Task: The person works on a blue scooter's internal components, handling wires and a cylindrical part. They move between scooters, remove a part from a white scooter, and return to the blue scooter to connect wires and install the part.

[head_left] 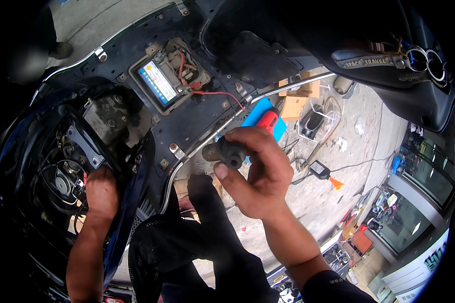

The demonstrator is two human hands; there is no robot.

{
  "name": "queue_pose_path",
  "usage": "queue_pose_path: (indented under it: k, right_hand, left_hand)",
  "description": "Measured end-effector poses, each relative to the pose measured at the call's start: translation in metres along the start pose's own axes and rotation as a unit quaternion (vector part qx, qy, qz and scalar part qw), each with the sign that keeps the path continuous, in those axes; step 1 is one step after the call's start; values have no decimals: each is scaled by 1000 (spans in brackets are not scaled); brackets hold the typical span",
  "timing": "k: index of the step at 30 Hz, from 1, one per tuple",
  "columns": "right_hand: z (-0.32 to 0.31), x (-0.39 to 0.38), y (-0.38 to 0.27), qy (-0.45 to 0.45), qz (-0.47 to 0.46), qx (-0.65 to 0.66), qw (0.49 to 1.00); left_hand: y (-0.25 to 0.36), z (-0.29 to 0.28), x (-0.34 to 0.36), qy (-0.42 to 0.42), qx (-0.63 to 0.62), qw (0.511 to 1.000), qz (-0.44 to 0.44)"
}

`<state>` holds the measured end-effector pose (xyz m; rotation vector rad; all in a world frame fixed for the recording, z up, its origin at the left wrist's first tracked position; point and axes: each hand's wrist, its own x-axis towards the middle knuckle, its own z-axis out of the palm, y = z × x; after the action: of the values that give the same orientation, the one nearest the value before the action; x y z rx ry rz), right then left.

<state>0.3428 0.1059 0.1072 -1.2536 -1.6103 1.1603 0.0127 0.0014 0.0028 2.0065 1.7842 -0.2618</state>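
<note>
Between the thumb and fingers of my right hand (pixel 263 171) is a small dark cylindrical part (pixel 226 153) with a dull brownish end and a round hole at its near face. It is held up over the edge of a scooter's footboard (pixel 197 121). My left hand (pixel 102 193) reaches down into the scooter's opened body, beside a black metal bracket (pixel 86 144). The fingers of that hand are hidden behind the frame. Close by lies a round silver part with wires (pixel 63 185).
A battery (pixel 156 83) with red leads sits in the footboard's recess. Keys on a strap (pixel 371 61) hang at upper right. On the floor are a red tool (pixel 268 119) on a blue sheet, cardboard (pixel 296 103), a clear bin (pixel 313 121) and an orange-tipped black device (pixel 319 170).
</note>
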Motion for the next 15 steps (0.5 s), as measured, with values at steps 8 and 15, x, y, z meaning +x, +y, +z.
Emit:
queue_pose_path:
  k: [8,15]
  right_hand:
    - [0,1,-5,-10,-16,-19,1000]
    - [7,7,-4,49,-50,-12,998]
  left_hand:
    - [-1,1,-1,-2,6,1000,3]
    - [0,0,-1,2,7,1000,11]
